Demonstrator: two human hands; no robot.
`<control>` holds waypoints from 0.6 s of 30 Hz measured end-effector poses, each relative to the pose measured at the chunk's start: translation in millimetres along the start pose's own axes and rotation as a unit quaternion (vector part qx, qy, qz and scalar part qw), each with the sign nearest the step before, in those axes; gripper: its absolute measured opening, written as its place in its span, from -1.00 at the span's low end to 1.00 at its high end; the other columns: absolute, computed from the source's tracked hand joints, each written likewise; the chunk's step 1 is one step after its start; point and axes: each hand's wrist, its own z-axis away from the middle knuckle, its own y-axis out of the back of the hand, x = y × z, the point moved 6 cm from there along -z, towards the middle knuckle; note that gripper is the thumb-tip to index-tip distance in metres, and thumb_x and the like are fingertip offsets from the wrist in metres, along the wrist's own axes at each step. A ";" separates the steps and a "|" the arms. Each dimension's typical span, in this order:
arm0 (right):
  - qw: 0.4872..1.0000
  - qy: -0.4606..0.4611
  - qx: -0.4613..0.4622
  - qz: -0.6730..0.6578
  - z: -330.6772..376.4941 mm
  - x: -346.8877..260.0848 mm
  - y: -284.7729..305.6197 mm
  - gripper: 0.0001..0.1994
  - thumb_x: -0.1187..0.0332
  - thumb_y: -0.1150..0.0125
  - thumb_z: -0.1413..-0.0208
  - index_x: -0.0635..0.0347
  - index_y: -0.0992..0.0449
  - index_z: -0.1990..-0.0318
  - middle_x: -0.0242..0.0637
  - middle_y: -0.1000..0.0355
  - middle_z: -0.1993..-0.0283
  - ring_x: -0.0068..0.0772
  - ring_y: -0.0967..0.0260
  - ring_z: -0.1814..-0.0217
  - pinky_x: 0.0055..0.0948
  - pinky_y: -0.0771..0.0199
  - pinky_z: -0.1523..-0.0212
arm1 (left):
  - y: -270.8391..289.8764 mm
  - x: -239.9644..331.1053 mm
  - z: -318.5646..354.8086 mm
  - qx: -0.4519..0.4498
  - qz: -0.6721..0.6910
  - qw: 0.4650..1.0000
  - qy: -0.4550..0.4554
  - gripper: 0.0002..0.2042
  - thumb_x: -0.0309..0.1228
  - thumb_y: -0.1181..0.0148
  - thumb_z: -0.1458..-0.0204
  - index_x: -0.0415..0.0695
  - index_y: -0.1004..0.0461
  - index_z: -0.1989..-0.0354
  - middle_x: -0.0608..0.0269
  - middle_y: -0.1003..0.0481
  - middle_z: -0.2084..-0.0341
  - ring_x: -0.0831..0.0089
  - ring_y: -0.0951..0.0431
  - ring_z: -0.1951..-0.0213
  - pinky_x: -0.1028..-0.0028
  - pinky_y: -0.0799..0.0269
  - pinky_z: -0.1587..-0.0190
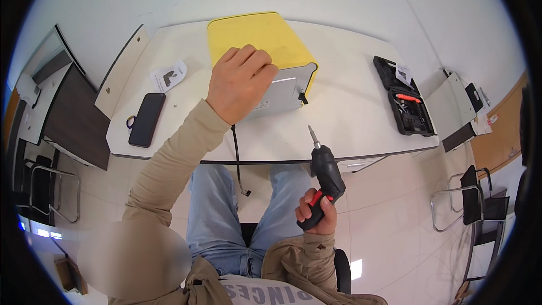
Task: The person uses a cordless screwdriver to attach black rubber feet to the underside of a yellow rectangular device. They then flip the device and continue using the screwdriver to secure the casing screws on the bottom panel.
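Note:
A boxy device with a yellow shell [254, 31] and a grey metal end panel [282, 95] lies on the white desk. My left hand [240, 85] is at its near edge, fingers curled inward and covering part of the panel. Whatever those fingers pinch, if anything, is hidden. From below this hand a black cable [237, 152] hangs over the desk edge, a plug at its lower end. My right hand [319, 212] grips a black and red cordless screwdriver [326, 175] by its handle, in front of the desk. Its bit points up toward the desk, apart from the device.
On the left of the desk [186, 113] lie a black phone [147, 120], a small ring-like item [131, 121] and a printed leaflet [168, 76]. An open black tool case [409, 116] with bits and an orange-red tool sits at the right. Chairs [471, 197] stand farther off.

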 end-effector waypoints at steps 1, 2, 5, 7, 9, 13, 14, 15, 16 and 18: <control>1.000 0.004 0.004 0.011 -1.0 -3.0 -0.4 -0.61 0.24 -0.04 -0.22 0.23 -0.22 -0.13 -0.21 -0.33 0.22 -0.49 -0.20 0.50 -0.40 -0.30 0.54 | -0.1 0.1 0.0 0.002 0.000 1.000 0.001 -0.84 -0.56 -0.32 0.22 -0.12 -0.49 0.44 0.32 -0.40 0.44 0.34 -0.42 0.38 0.39 -0.30 0.36; 1.000 0.007 0.008 0.022 -2.2 -5.9 -0.6 -0.63 0.24 -0.04 -0.22 0.23 -0.24 -0.10 -0.21 -0.33 0.22 -0.49 -0.20 0.50 -0.40 -0.30 0.54 | 0.0 0.1 0.1 0.003 0.000 1.000 0.002 -0.84 -0.56 -0.32 0.22 -0.12 -0.49 0.43 0.32 -0.40 0.44 0.34 -0.42 0.37 0.40 -0.30 0.36; 0.999 0.013 0.021 0.039 -2.8 -10.0 3.8 -0.70 0.24 -0.03 -0.22 0.23 -0.28 0.00 -0.22 -0.33 0.21 -0.48 -0.19 0.49 -0.39 -0.30 0.53 | 1.6 0.0 0.4 -0.006 -0.001 1.000 0.014 -0.84 -0.56 -0.31 0.22 -0.13 -0.49 0.43 0.33 -0.41 0.43 0.35 -0.43 0.36 0.39 -0.32 0.34; 0.999 0.011 0.030 0.041 -1.9 -10.3 5.6 -0.73 0.24 -0.02 -0.23 0.23 -0.29 0.04 -0.22 -0.33 0.20 -0.47 -0.19 0.48 -0.39 -0.30 0.53 | 2.3 -0.7 2.0 -0.003 0.009 1.000 0.017 -0.81 -0.54 -0.32 0.21 -0.13 -0.51 0.37 0.31 -0.42 0.42 0.32 -0.44 0.35 0.38 -0.33 0.32; 0.998 0.004 0.040 0.040 -0.1 -9.0 6.0 -0.75 0.24 -0.02 -0.24 0.22 -0.30 0.07 -0.23 -0.33 0.19 -0.47 -0.19 0.47 -0.38 -0.30 0.52 | 8.2 -3.0 3.5 0.003 0.032 0.999 0.040 -0.76 -0.54 -0.33 0.20 -0.14 -0.51 0.28 0.28 -0.44 0.39 0.29 -0.45 0.32 0.37 -0.35 0.28; 0.998 0.001 0.030 0.051 4.9 -7.1 5.6 -0.74 0.22 0.02 -0.27 0.24 -0.30 0.09 -0.25 -0.32 0.17 -0.48 -0.17 0.47 -0.39 -0.29 0.50 | 32.2 -23.6 27.2 0.054 0.085 0.981 0.168 -0.65 -0.53 -0.32 0.12 -0.14 -0.49 0.09 0.21 -0.49 0.30 0.26 -0.49 0.24 0.40 -0.38 0.21; 0.998 0.002 0.029 0.054 6.2 -7.4 9.3 -0.74 0.21 0.03 -0.28 0.24 -0.30 0.09 -0.25 -0.32 0.17 -0.49 -0.17 0.46 -0.39 -0.29 0.49 | 38.4 -33.4 40.8 0.075 0.092 0.971 0.209 -0.64 -0.53 -0.31 0.09 -0.14 -0.48 0.05 0.20 -0.50 0.28 0.27 -0.50 0.22 0.41 -0.38 0.19; 0.998 0.003 0.027 0.057 6.8 -7.9 12.5 -0.73 0.20 0.04 -0.28 0.24 -0.30 0.09 -0.26 -0.32 0.16 -0.49 -0.16 0.46 -0.39 -0.29 0.48 | 42.8 -43.7 55.0 0.089 0.112 0.955 0.258 -0.63 -0.51 -0.31 0.08 -0.14 -0.47 0.03 0.20 -0.50 0.27 0.29 -0.50 0.21 0.40 -0.38 0.19; 0.999 0.005 0.032 -0.001 6.3 -8.3 14.3 -0.55 0.29 0.00 -0.24 0.21 -0.15 -0.24 -0.16 -0.38 0.16 -0.43 -0.26 0.43 -0.35 -0.39 0.46 | 47.5 -54.0 70.6 0.104 0.131 0.937 0.308 -0.63 -0.50 -0.30 0.07 -0.13 -0.46 0.02 0.21 -0.50 0.27 0.31 -0.50 0.21 0.38 -0.39 0.18; 0.999 0.008 0.034 0.012 4.9 -11.5 17.7 -0.65 0.27 0.01 -0.26 0.23 -0.24 -0.12 -0.17 -0.37 0.13 -0.43 -0.25 0.43 -0.34 -0.37 0.47 | 53.9 -69.1 103.3 0.107 0.159 0.904 0.382 -0.62 -0.49 -0.30 0.05 -0.14 -0.44 0.00 0.21 -0.50 0.26 0.35 -0.51 0.20 0.37 -0.39 0.17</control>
